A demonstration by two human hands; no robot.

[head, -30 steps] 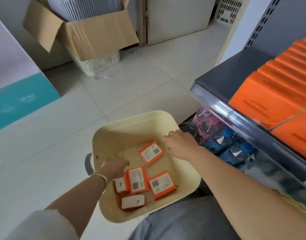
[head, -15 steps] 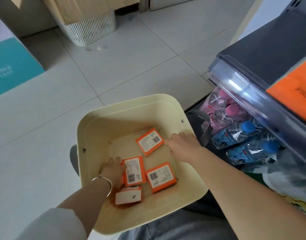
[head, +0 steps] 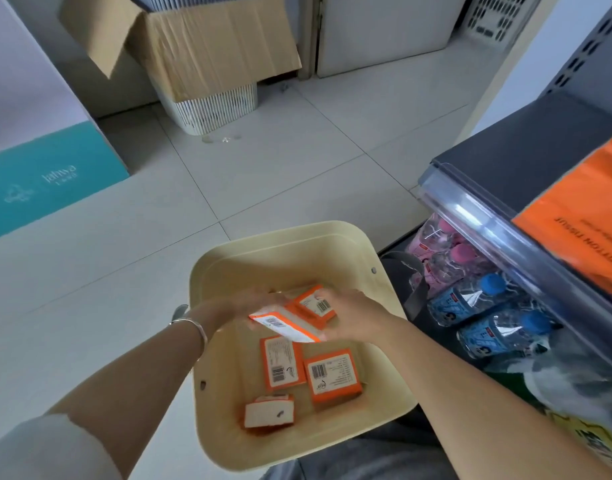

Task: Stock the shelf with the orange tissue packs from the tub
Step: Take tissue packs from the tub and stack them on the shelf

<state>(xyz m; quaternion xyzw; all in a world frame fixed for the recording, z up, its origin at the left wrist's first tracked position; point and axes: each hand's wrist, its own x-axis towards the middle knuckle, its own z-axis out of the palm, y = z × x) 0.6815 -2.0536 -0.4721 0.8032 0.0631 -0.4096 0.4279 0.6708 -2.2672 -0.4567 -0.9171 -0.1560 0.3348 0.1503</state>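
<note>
Both hands meet over the cream tub (head: pixel 287 233) at lower centre of the frame. The left hand (head: pixel 240 308) (blurred, mind you) curls its fingers round the left end of a tilted pack (head: pixel 283 328), held clear of the tub floor. The right hand (head: pixel 358 317) pinches a second pack (head: pixel 313 304) with bent fingers, just beside the first. Three loose packs (head: pixel 332 375) lie on the tub floor below. At the right edge, the shelf (head: pixel 526 150) carries an orange bundle (head: pixel 581 230), with water bottles (head: pixel 470 299) underneath.
</note>
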